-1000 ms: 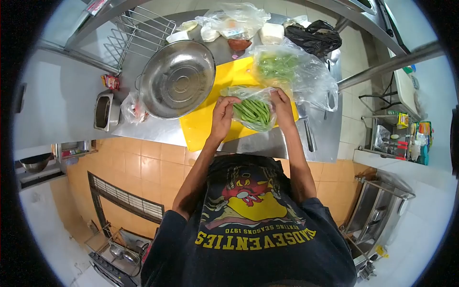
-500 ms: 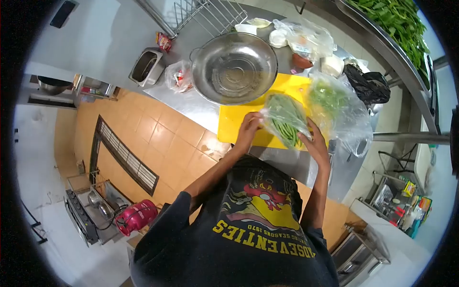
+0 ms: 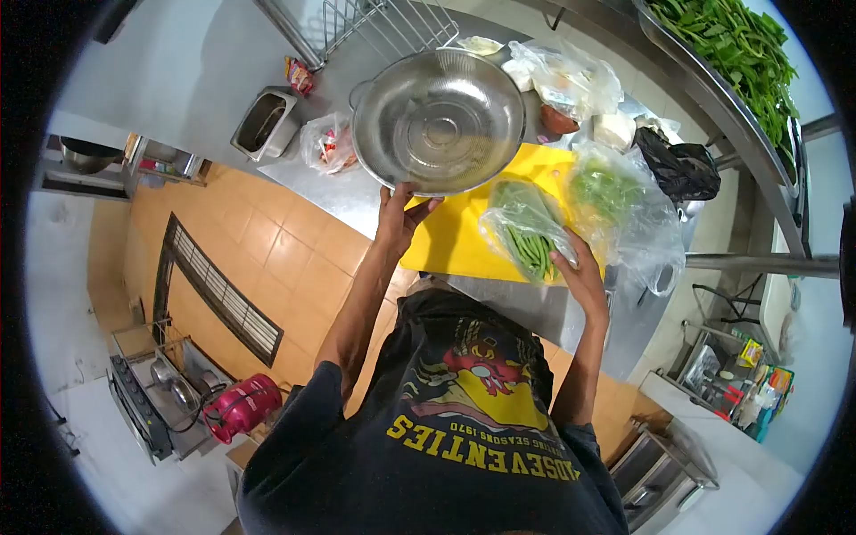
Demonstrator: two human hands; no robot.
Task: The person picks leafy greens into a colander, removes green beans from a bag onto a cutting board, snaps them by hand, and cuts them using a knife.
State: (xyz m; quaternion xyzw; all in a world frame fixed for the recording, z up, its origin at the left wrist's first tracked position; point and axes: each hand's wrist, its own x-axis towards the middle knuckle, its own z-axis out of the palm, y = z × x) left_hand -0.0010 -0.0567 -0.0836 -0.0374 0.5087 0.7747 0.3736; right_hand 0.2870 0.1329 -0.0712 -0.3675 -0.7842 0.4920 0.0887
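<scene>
My left hand [image 3: 401,214] grips the near rim of a large steel colander [image 3: 440,125], its thumb apart from the fingers at the edge. A clear plastic bag of green beans [image 3: 528,239] lies on the yellow cutting board [image 3: 446,236]. The fingers of my right hand [image 3: 581,267] are closed on the right edge of that bag. Just right of the beans, another clear bag with leafy greens [image 3: 606,192] rests partly over the board.
Behind the board are a clay-coloured piece [image 3: 559,119], a white block [image 3: 615,131] and a black plastic bag [image 3: 678,167]. A steel container [image 3: 267,123] and small bag [image 3: 328,144] sit left. Leafy greens [image 3: 731,53] fill an upper shelf; a wire rack [image 3: 383,27] stands behind.
My left hand has let go of the bean bag and moved left to the colander's rim, which is slightly shifted. The bag has come down onto the board. The view has swung left.
</scene>
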